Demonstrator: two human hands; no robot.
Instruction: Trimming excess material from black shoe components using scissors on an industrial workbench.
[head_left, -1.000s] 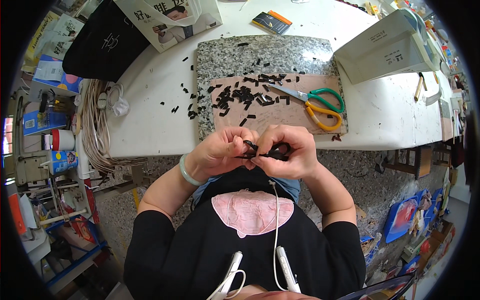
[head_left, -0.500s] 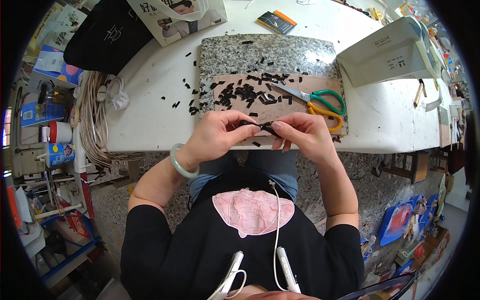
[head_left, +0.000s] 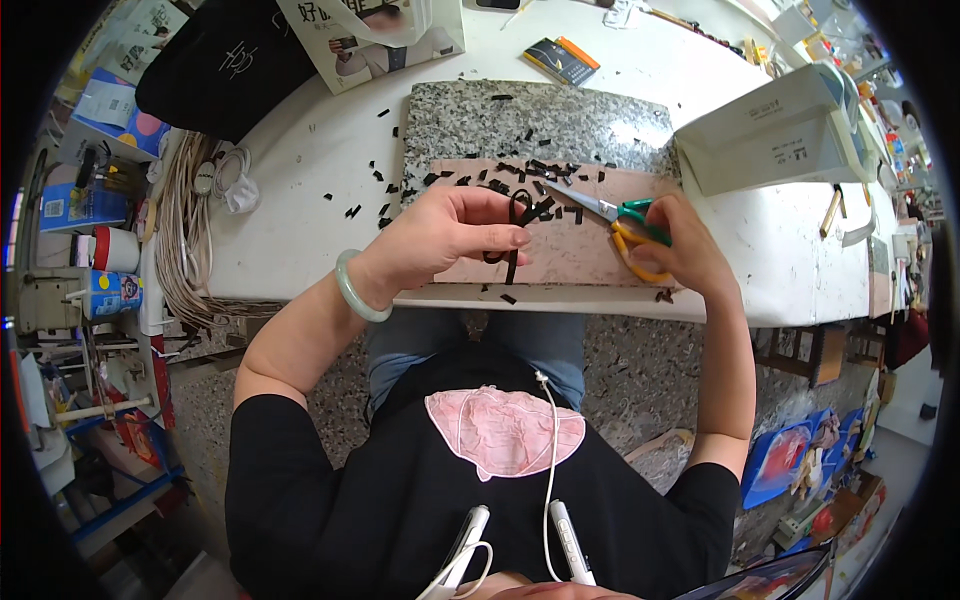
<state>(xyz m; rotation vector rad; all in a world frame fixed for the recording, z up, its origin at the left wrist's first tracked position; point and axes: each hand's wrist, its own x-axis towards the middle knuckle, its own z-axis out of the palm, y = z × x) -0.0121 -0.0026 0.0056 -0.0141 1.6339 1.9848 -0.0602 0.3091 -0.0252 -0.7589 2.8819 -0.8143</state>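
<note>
Right hand point(head_left: 690, 250) moved to scissors point(head_left: 625, 225), left hand point(head_left: 450, 235) pinching strip point(head_left: 513, 250)

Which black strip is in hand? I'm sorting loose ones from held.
The long looped black strip pinched by the left hand; the short cut pieces lie loose on the board.

Scissors point(head_left: 622, 222): handles mostly covered by right hand point(head_left: 685, 250), centre right of frame; grip on loops not resolvable. Black strip point(head_left: 515, 225): upper end hidden inside left hand point(head_left: 450, 238) fingers. Black scraps point(head_left: 520, 175), upper centre, too small to identify. Printed box point(head_left: 370, 35) cut off at top edge.
</note>
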